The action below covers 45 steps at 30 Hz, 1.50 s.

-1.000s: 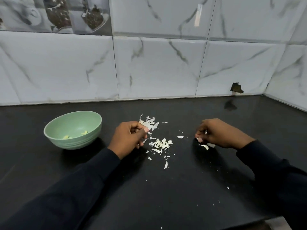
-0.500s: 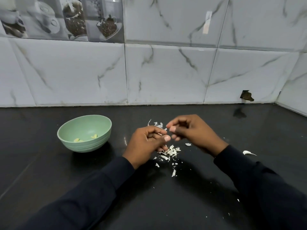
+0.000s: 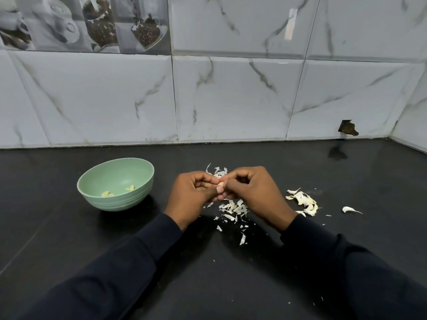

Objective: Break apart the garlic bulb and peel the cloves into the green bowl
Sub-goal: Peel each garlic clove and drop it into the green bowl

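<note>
My left hand (image 3: 193, 192) and my right hand (image 3: 253, 192) meet fingertip to fingertip above the black counter, both pinching one small garlic clove (image 3: 221, 183) that is mostly hidden between the fingers. The green bowl (image 3: 92, 192) stands to the left of my hands with a few peeled yellowish cloves (image 3: 107, 194) in its bottom. A cluster of unpeeled cloves (image 3: 303, 202) lies to the right of my right hand, and a single clove (image 3: 347, 209) lies further right. White skin flakes (image 3: 233, 209) are scattered beneath and behind my hands.
The black counter (image 3: 208, 285) runs back to a marble-tiled wall (image 3: 231, 100), which turns a corner at the right. A dark chip (image 3: 347, 128) marks the wall low on the right.
My right hand came in from the right with a clove and met my left hand; both now pinch it. The view has shifted, bringing the clove pile on the right into sight.
</note>
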{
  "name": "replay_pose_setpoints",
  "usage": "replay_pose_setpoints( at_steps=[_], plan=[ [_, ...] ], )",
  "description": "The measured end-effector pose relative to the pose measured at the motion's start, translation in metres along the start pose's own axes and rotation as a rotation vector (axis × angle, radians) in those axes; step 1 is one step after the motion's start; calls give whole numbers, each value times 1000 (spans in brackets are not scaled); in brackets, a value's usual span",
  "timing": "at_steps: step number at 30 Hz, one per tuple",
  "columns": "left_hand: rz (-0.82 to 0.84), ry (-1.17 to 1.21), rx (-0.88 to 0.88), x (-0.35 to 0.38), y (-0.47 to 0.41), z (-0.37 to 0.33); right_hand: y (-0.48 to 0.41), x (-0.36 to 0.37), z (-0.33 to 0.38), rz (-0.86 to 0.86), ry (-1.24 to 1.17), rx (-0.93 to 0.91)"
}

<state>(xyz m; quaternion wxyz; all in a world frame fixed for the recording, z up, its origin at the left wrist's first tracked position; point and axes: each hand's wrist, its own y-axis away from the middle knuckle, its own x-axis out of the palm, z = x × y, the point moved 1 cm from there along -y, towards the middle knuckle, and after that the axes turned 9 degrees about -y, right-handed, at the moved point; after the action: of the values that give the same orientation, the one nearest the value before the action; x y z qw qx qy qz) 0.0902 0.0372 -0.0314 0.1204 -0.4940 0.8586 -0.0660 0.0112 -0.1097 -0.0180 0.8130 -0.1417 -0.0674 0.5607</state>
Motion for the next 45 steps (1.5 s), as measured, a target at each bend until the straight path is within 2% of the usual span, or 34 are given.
replay_pose_setpoints(
  at_steps=[3,8,11,18,22,27,32,38,45],
  plan=[
    [-20,-69,17,1,0,-1,2,1,0,-6,105,-3],
    [-73,-236,84,7,0,-3,6,3,5,-61,583,-160],
    [-115,-320,104,10,1,-5,5,5,5,-33,771,-199],
    [-82,-351,79,8,2,-2,5,4,4,65,948,-256],
    [-5,-196,-7,7,0,0,3,0,-2,54,837,-271],
    [112,73,-65,4,2,-1,0,-12,4,71,386,-68],
    [98,23,49,4,1,-2,-3,-12,5,74,108,19],
    [88,-18,137,9,4,-7,-4,-14,2,54,8,49],
    [63,105,29,9,2,-8,-2,-12,4,105,45,33]
  ],
)
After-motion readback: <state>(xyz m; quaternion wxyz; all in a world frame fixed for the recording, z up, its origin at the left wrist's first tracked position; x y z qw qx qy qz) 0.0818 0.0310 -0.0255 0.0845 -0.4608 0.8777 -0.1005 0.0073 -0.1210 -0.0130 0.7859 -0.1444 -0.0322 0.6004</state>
